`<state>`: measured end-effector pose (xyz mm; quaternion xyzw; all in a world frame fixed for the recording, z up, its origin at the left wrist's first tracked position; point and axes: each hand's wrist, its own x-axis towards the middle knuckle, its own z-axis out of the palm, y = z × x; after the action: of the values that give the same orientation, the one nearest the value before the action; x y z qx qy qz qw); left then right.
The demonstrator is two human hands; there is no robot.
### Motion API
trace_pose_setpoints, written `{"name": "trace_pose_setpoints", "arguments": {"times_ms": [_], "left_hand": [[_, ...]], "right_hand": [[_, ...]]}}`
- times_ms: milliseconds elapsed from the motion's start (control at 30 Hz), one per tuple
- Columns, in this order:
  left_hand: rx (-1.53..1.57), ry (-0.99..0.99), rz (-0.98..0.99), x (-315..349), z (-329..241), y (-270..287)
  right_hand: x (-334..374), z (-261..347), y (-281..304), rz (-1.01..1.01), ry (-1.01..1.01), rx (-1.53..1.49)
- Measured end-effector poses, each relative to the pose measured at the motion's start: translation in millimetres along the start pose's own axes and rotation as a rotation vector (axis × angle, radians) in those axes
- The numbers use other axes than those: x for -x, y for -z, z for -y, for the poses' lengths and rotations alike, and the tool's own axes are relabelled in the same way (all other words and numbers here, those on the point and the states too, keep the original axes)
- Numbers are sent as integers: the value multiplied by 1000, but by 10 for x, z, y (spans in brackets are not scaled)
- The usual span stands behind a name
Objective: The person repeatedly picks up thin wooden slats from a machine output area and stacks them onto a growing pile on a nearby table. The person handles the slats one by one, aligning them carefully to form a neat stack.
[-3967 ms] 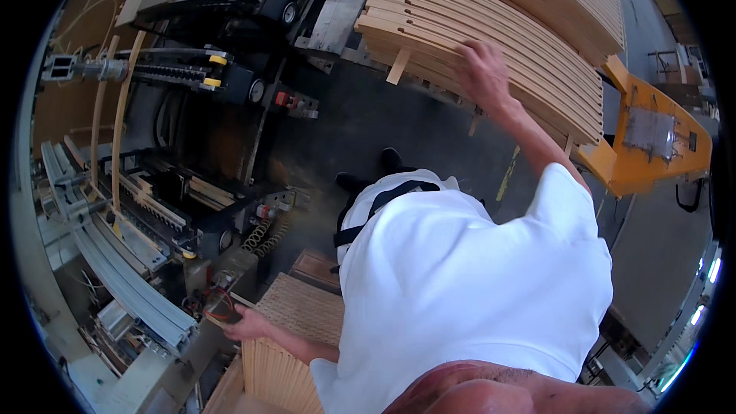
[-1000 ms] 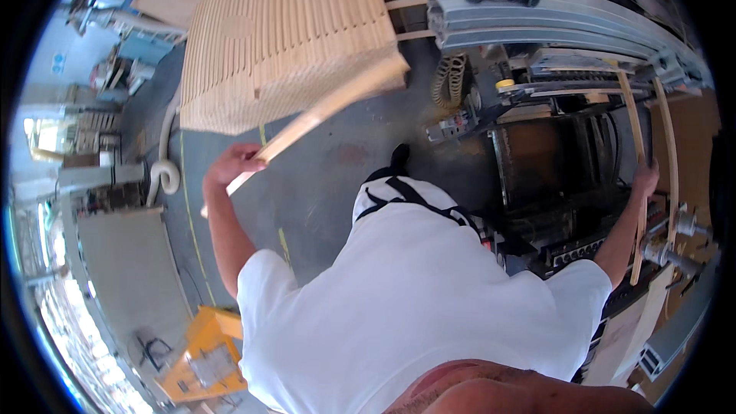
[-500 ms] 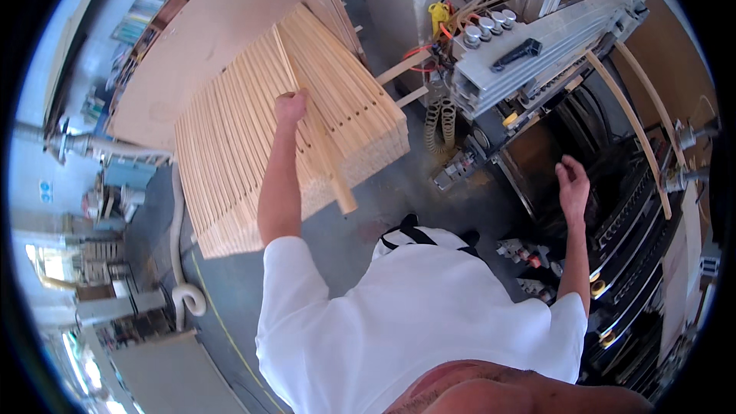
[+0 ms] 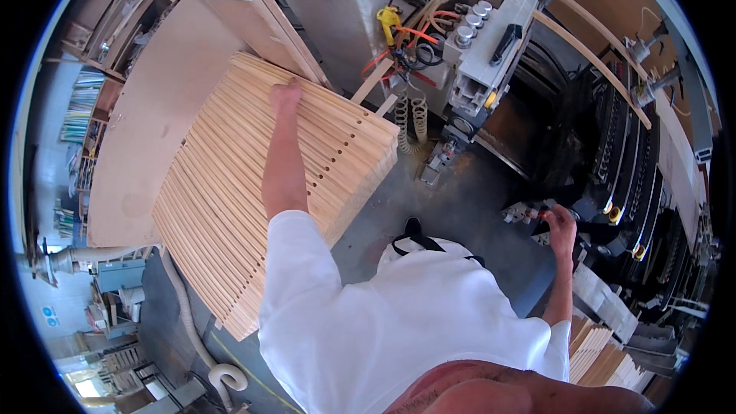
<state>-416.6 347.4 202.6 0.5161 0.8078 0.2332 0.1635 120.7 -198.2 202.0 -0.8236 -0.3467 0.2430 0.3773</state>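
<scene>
A thick stack of pale wooden slats (image 4: 222,176) lies in front of me to the left, with a row of dark holes near its right end. My left hand (image 4: 286,97) is closed on a wooden slat (image 4: 310,107) at the far part of the stack's top layer; its fingertips are hidden. Over on the right, my right hand (image 4: 562,230) hangs with fingers loosely bent and apart, and I see nothing in it. It is nearest a small metal fitting with a red part (image 4: 537,213), and I cannot tell whether they touch.
A large tan board (image 4: 130,161) stands behind the stack. To the right is a machine with a metal beam (image 4: 491,69), dark rails (image 4: 613,161) and curved wooden strips (image 4: 594,57). A yellow air gun (image 4: 389,23) hangs by coiled hoses. A pale hose (image 4: 184,307) lies on the left floor.
The slat that lay slantwise over the stack, jutting past its near edge, now lies along the others. My right hand has come down and nearer, and my view has turned right.
</scene>
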Motion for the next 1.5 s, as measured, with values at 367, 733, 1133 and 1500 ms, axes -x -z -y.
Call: {"name": "trace_pose_setpoints", "arguments": {"times_ms": [367,733,1133,1500], "left_hand": [[-111,-623,91,1331,-174,-190],[-192,-885,162,2612,-423,-379],[-135,-1133,103,2156,-249,-651],[-354,-1198,-219,3023,-700,-146]], "right_hand": [[640,105,-337,11,107,46],[1407,-666,-359,95,11,68],[1955,-1128,-18,5,2,168],[3215,-1046,1025,-829,-38,424]]}}
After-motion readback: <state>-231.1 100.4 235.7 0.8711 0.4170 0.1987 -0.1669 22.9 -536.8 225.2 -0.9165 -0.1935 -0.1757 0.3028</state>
